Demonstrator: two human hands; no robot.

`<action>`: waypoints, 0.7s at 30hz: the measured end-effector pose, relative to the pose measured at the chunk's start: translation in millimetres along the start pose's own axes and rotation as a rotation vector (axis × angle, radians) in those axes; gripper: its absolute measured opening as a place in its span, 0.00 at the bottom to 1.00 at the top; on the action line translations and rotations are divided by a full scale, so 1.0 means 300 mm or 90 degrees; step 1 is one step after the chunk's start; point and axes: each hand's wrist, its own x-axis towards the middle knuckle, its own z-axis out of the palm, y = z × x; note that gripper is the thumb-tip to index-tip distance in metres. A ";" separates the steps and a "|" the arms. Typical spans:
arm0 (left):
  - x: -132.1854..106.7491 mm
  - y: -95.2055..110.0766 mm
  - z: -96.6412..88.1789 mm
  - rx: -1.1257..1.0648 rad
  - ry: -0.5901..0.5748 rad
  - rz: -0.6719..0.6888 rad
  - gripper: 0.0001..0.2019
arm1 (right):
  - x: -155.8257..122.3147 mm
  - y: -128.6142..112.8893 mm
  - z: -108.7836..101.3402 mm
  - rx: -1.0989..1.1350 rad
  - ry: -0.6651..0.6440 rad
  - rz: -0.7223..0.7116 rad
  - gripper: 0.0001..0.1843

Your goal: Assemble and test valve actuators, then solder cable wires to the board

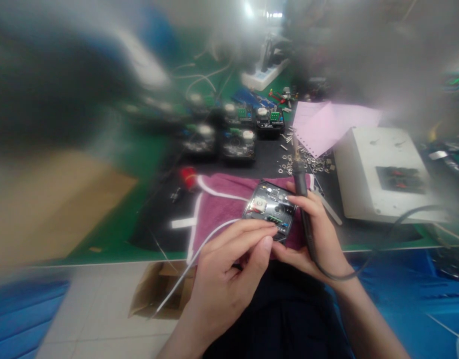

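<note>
A black square housing with a circuit board (268, 194) in it is held tilted over a purple cloth (218, 199). My right hand (322, 229) grips it along the right side, and a soldering iron (300, 182) is also held in that hand, its tip pointing up and away from the board. At the board's near edge, my left hand (232, 269) has thumb and fingers pinched together; what lies between them is hidden. A white cable (210, 237) runs from below, passing behind the left hand toward the board.
Several similar black housings (238, 144) stand farther back on the black mat. Small metal rings and pins (289, 162) lie scattered beside pink paper (319, 127). A white box (379, 174) stands at right, a red spool (189, 177) at left, a power strip (264, 75) behind.
</note>
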 end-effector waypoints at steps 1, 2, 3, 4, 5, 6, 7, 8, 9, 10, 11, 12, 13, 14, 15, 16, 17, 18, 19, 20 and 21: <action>0.004 0.002 -0.001 0.006 0.009 0.000 0.14 | 0.000 0.000 0.000 -0.001 0.000 0.001 0.50; 0.009 0.004 -0.003 0.015 0.016 0.004 0.13 | 0.000 0.000 0.000 -0.002 0.000 0.001 0.50; 0.014 0.006 -0.005 0.023 0.018 0.011 0.13 | 0.000 0.000 0.000 -0.003 -0.002 0.002 0.49; 0.019 0.007 -0.008 0.031 0.016 0.018 0.13 | 0.000 0.001 0.000 -0.004 -0.005 0.002 0.49; 0.025 0.007 -0.012 0.036 0.006 0.023 0.13 | 0.000 0.001 0.000 -0.004 -0.005 0.001 0.49; 0.031 0.007 -0.018 0.040 -0.006 0.026 0.13 | 0.000 0.002 0.000 -0.004 -0.005 -0.002 0.50; 0.036 0.007 -0.024 0.043 -0.019 0.029 0.13 | 0.000 0.002 0.000 -0.005 -0.005 -0.005 0.51; 0.041 0.007 -0.031 0.045 -0.032 0.033 0.12 | 0.000 0.002 0.000 -0.004 -0.005 -0.008 0.51; 0.045 0.007 -0.038 0.047 -0.045 0.038 0.12 | 0.000 0.001 0.000 -0.004 -0.005 -0.010 0.51; 0.050 0.007 -0.045 0.050 -0.057 0.048 0.12 | 0.000 0.000 -0.001 -0.004 -0.004 -0.011 0.51; 0.054 0.007 -0.051 0.053 -0.067 0.058 0.12 | 0.000 -0.001 -0.001 -0.005 -0.006 -0.009 0.50; 0.060 0.007 -0.055 0.056 -0.075 0.068 0.12 | 0.000 -0.002 -0.001 -0.005 -0.007 -0.008 0.49; 0.067 0.006 -0.058 0.058 -0.077 0.075 0.11 | 0.000 -0.002 -0.001 -0.006 -0.007 -0.006 0.48; 0.074 0.004 -0.060 0.061 -0.075 0.079 0.10 | 0.001 -0.002 -0.001 -0.008 -0.007 -0.005 0.48; 0.083 0.002 -0.061 0.064 -0.071 0.082 0.09 | 0.001 -0.002 0.000 -0.010 -0.006 -0.004 0.48; 0.092 -0.001 -0.060 0.067 -0.070 0.084 0.08 | 0.000 0.000 0.001 -0.012 -0.004 -0.006 0.48; 0.100 -0.004 -0.059 0.071 -0.068 0.088 0.07 | 0.000 0.001 0.002 -0.014 -0.001 -0.008 0.48; 0.107 -0.007 -0.056 0.076 -0.069 0.093 0.07 | -0.001 0.003 0.003 -0.016 0.001 -0.010 0.48; 0.111 -0.009 -0.053 0.079 -0.071 0.099 0.07 | -0.003 0.005 0.004 -0.017 0.000 -0.010 0.48; 0.112 -0.012 -0.048 0.082 -0.072 0.103 0.07 | -0.005 0.007 0.004 -0.016 -0.001 -0.009 0.49; 0.110 -0.014 -0.043 0.085 -0.066 0.104 0.07 | -0.007 0.008 0.004 -0.014 -0.003 -0.006 0.49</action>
